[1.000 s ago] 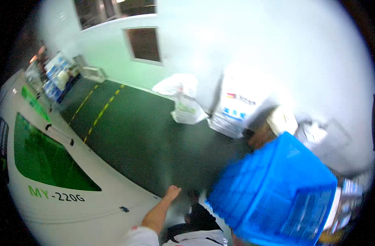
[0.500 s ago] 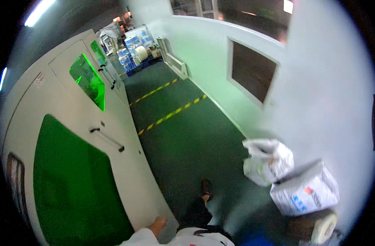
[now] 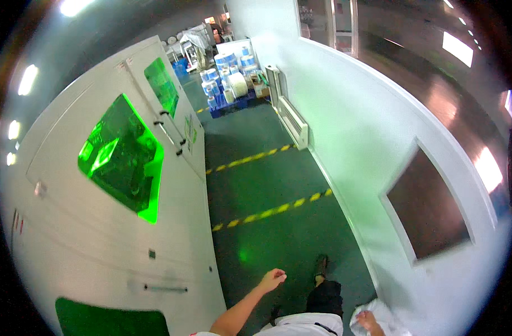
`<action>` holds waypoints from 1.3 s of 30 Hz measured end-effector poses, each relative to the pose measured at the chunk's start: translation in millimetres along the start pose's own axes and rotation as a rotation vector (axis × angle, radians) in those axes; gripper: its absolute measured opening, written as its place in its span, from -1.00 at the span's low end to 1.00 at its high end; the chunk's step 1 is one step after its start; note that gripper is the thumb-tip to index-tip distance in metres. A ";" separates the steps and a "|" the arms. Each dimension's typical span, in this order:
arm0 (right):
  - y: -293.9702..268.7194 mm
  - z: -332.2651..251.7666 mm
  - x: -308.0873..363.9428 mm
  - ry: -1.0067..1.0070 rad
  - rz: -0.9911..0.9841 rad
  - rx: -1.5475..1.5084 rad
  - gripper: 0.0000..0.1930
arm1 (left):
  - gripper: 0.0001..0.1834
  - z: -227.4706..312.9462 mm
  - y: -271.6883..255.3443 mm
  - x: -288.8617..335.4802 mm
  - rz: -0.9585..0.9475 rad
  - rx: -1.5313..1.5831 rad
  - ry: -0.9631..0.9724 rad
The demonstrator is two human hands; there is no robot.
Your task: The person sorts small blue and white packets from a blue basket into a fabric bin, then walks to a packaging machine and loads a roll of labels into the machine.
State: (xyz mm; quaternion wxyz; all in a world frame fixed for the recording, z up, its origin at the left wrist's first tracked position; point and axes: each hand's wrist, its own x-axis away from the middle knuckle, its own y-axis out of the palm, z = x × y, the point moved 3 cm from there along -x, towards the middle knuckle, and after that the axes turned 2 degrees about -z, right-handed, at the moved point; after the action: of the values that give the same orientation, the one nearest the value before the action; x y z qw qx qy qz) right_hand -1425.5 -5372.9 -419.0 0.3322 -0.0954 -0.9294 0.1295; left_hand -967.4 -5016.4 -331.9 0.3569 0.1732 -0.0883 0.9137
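My left hand [image 3: 274,279] hangs in front of me over the dark green floor [image 3: 267,246], its fingers curled in and nothing showing in them. To its left stands the large white machine cabinet [image 3: 183,241], apart from the hand. At the lower edge on the right, my right hand [image 3: 368,321] overlaps a white bag [image 3: 387,313]. Its fingers are smeared, and whether it touches or merely passes over the bag cannot be told. One of my shoes [image 3: 321,263] is stretched forward on the floor.
A bar handle [image 3: 165,289] and green windows [image 3: 124,157] mark the cabinet. A white wall [image 3: 345,129] with a framed dark panel [image 3: 429,204] bounds the right. Yellow-black stripes [image 3: 273,211] cross the floor. Farther on stand a white frame [image 3: 292,120] and a blue pallet [image 3: 228,109] stacked with rolls.
I have moved forward along the aisle, and the view has tilted up. The stripes and pallet look nearer, the bags have slid toward the lower edge, and both hands now show.
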 end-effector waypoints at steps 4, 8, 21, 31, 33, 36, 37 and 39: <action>-49.1 -220.3 -260.1 0.081 0.080 0.403 -0.67 | -0.67 9.3 -115.5 -91.1 0.356 -0.055 -0.315; -59.9 -474.6 -449.6 -0.001 0.215 0.422 -0.67 | -0.80 -63.0 -201.4 -83.8 0.850 0.324 -0.863; -22.8 -934.7 -905.8 -0.229 -0.101 0.323 -0.67 | -0.88 71.5 -462.0 -481.6 0.779 0.548 -0.847; -67.7 -1033.8 -1237.2 0.183 0.095 -0.159 -0.83 | -0.86 369.8 -798.5 -920.6 0.717 0.338 -0.218; -69.8 -1058.2 -1357.3 0.035 0.045 0.072 -0.84 | -0.87 397.4 -836.2 -975.7 0.755 0.324 -0.340; -36.4 -1195.4 -1444.6 0.056 0.007 -0.175 -0.93 | -0.70 332.6 -890.3 -980.5 0.747 0.466 -0.597; -37.7 -1245.1 -1469.0 0.010 -0.028 -0.186 -0.92 | -0.73 315.9 -894.2 -986.2 0.705 0.396 -0.693; -40.2 -1322.9 -1538.3 -0.111 -0.042 -0.207 -0.92 | -0.77 308.9 -893.2 -994.2 0.657 0.320 -0.885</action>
State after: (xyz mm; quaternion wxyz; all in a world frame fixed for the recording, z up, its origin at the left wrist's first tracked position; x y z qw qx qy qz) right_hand 591.2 -5581.4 -332.2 0.2713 -0.1026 -0.9565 0.0308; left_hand 402.0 -5070.8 -390.0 -0.0474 0.5544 -0.1391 0.8192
